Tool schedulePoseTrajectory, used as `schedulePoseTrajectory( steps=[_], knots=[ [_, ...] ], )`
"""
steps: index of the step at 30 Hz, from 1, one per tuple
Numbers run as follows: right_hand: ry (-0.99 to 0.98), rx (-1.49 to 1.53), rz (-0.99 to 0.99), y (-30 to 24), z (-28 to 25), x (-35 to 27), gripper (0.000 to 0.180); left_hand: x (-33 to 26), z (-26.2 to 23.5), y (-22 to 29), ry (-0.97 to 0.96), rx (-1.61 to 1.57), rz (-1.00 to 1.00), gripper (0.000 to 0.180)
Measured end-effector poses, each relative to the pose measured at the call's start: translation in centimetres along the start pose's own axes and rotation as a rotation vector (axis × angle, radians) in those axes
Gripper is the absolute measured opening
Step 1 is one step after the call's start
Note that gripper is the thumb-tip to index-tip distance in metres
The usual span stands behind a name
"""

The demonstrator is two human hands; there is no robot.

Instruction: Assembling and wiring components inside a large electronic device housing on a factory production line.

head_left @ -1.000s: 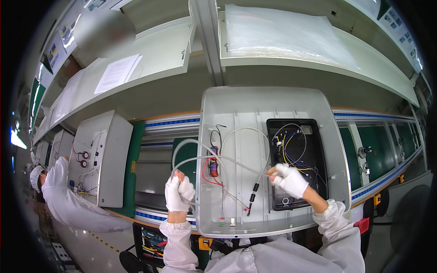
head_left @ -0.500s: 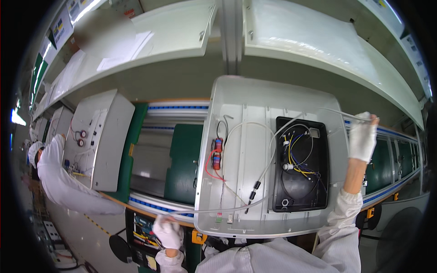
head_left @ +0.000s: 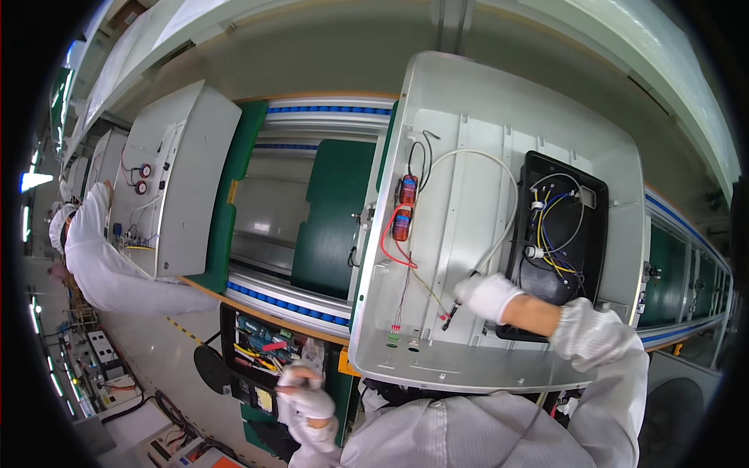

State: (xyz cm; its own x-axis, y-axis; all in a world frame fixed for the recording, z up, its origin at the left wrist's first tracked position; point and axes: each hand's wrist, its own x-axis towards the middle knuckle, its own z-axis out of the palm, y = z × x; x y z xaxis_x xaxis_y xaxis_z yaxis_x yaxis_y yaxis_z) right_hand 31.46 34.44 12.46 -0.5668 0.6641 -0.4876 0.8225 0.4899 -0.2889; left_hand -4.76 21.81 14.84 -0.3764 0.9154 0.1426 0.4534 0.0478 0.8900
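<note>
A large light-grey metal enclosure point(head_left: 468, 355) lies open before me. My right hand point(head_left: 490, 298), in a white glove, is inside it, fingers closed on the grey cable point(head_left: 499, 243) beside its black cylinders. A black tray point(head_left: 597, 234) with yellow, blue and black wires sits at the enclosure's right, partly covered by my right forearm. Two red-and-blue ring-like parts point(head_left: 405, 204) with red and black leads are fixed at the left. My left hand point(head_left: 303, 390), gloved with bare fingertips, hovers by the toolbox; its fingers are blurred.
An open black toolbox point(head_left: 228, 343) holds several hand tools and a clear plastic bag point(head_left: 314, 351). A roller conveyor point(head_left: 328, 108) with green boards point(head_left: 335, 226) runs left to right. Farther left, a person in white point(head_left: 105, 261) works at another grey enclosure point(head_left: 207, 148).
My right hand has come from beyond the enclosure's right edge down into it, onto the cable. My left hand no longer has the grey cable and is beside the toolbox. The view has shifted.
</note>
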Motion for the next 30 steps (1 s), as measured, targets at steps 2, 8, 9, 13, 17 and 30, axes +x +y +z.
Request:
schedulePoseTrajectory(
  steps=[2, 8, 9, 13, 17, 30],
  knots=[
    [-0.002, 0.101, -0.223, -0.9, 4.5, 2.4, 0.011, 2.4, 5.2, 5.1, -0.110, -0.094, 0.240, 0.070],
    [-0.126, 0.104, -0.619, -1.9, 8.2, 7.9, 0.020, 2.2, 8.3, 5.2, -0.369, 0.112, 0.592, 0.038],
    [-0.142, 0.104, -0.682, -1.7, 8.3, 8.4, 0.022, 2.1, 8.6, 5.0, -0.387, 0.123, 0.604, 0.036],
    [-0.172, 0.097, -0.875, -0.5, 8.9, 10.1, 0.024, 3.0, 8.5, 5.9, -0.513, 0.166, 0.550, 0.037],
    [-0.213, 0.195, -0.981, 0.1, 8.3, 11.5, 0.023, 3.3, 8.6, 6.5, -0.580, 0.180, 0.479, 0.038],
    [-0.282, 0.187, -1.434, -0.8, 9.0, 16.0, 0.015, 2.1, 9.4, 5.5, -0.456, 0.126, 0.512, 0.043]
  ],
)
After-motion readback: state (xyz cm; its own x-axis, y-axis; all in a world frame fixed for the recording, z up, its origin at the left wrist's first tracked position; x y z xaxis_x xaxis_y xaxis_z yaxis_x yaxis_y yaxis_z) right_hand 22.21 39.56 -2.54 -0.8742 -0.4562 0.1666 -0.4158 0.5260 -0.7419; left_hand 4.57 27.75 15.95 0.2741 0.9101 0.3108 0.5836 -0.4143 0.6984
